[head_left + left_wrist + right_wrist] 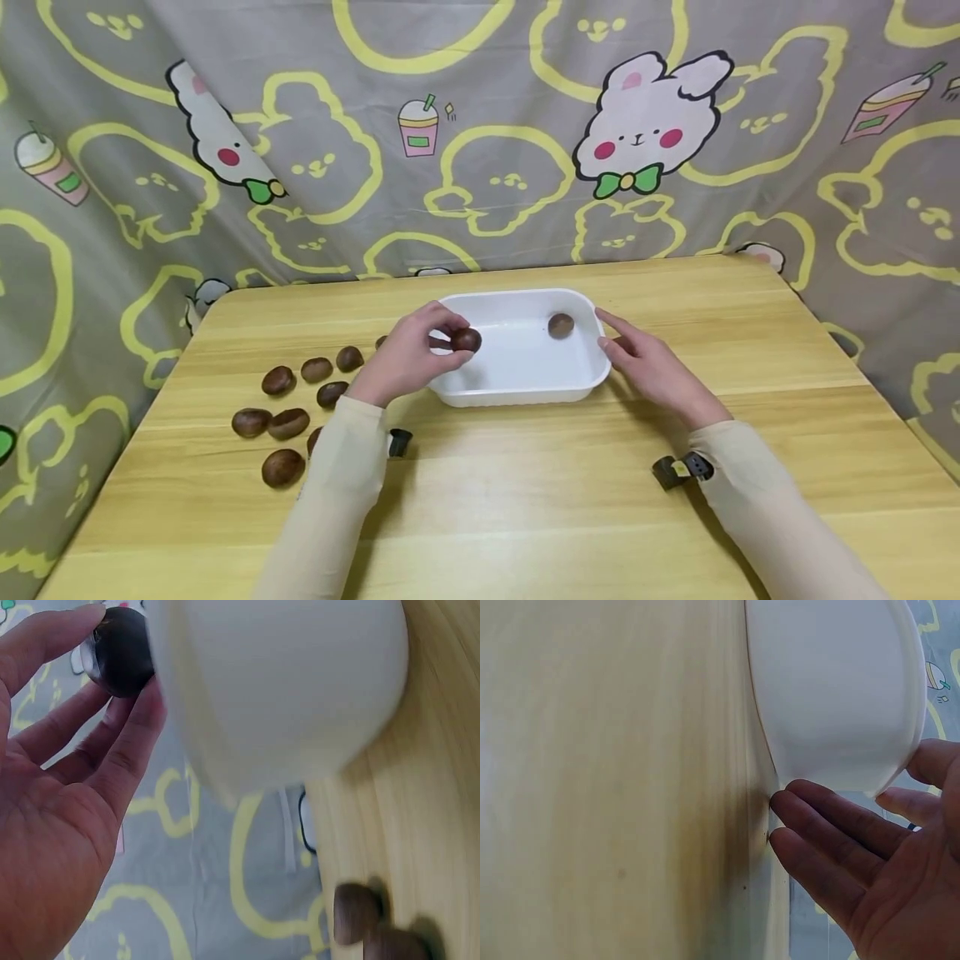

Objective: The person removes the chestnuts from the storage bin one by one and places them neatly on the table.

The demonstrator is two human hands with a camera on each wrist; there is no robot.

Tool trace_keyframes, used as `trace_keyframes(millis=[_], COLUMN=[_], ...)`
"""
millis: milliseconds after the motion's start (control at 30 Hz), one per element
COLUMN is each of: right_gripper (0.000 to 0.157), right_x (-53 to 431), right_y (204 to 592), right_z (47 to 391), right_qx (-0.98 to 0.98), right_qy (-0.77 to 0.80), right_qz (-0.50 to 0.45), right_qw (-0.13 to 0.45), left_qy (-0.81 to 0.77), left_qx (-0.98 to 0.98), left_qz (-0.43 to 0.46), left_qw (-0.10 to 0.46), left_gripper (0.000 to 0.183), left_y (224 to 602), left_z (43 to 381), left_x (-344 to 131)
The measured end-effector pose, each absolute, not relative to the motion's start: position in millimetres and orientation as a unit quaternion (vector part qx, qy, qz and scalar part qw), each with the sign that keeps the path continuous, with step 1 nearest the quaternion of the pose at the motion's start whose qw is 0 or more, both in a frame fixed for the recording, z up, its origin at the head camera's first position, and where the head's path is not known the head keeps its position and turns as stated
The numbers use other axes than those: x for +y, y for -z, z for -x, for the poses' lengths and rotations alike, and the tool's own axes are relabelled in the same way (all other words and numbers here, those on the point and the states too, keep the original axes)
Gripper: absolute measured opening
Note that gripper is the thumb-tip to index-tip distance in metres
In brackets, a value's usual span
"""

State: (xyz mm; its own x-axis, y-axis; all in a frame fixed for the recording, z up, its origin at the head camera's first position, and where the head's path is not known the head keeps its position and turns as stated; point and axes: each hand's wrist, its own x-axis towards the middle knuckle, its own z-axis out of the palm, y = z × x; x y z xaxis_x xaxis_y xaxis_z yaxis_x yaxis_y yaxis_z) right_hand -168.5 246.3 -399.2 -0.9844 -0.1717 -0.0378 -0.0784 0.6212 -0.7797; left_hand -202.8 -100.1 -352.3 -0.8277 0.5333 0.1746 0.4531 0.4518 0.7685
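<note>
Over the left end of a white plastic tray [525, 398], my left hand [408, 350] pinches a brown chestnut [467, 340] between thumb and fingers. In the left wrist view the chestnut [120, 652] appears right beside the tray's rim. Another chestnut [561, 326] lies inside the tray, toward its right end. My right hand [651, 367] is at the tray's right end. Its fingers, fairly straight, touch the outer wall in the right wrist view, with the thumb [934, 761] at the rim.
Several loose chestnuts [288, 423] lie on the wooden table [517, 508] left of the tray, some partly hidden by my left arm. A grey patterned curtain [495, 100] hangs along the table's back edge and sides. A small black device [682, 469] sits at the right wrist.
</note>
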Motion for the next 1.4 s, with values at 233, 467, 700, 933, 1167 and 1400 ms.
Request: trace_keyframes(millis=[233,467,700,933,1167,1400], right_gripper=[0.059,0.059,0.059,0.059,0.059,0.059], right_x=[247,246,247,247,249,248], right_y=[399,399,400,400,400,402], right_z=[169,169,168,169,170,171], right_qx=[0.896,0.897,0.898,0.902,0.902,0.898], right_qy=[0.435,0.433,0.43,0.423,0.422,0.429], right_qz=[0.064,0.07,0.075,0.073,0.078,0.08], right_qw=[0.059,0.059,0.054,0.056,0.051,0.052], left_qy=[-0.44,-0.439,-0.427,-0.396,-0.369,-0.343], left_qx=[0.859,0.867,0.883,0.899,0.912,0.924], left_qz=[-0.261,-0.233,-0.193,-0.185,-0.181,-0.169], left_qw=[0.036,0.024,0.017,0.01,0.002,-0.008], left_gripper=[0.024,0.028,0.029,0.029,0.028,0.026], left_y=[354,354,351,350,347,344], left_z=[198,191,183,174,162,139], left_x=[-127,-144,-164,-187,-214,-238])
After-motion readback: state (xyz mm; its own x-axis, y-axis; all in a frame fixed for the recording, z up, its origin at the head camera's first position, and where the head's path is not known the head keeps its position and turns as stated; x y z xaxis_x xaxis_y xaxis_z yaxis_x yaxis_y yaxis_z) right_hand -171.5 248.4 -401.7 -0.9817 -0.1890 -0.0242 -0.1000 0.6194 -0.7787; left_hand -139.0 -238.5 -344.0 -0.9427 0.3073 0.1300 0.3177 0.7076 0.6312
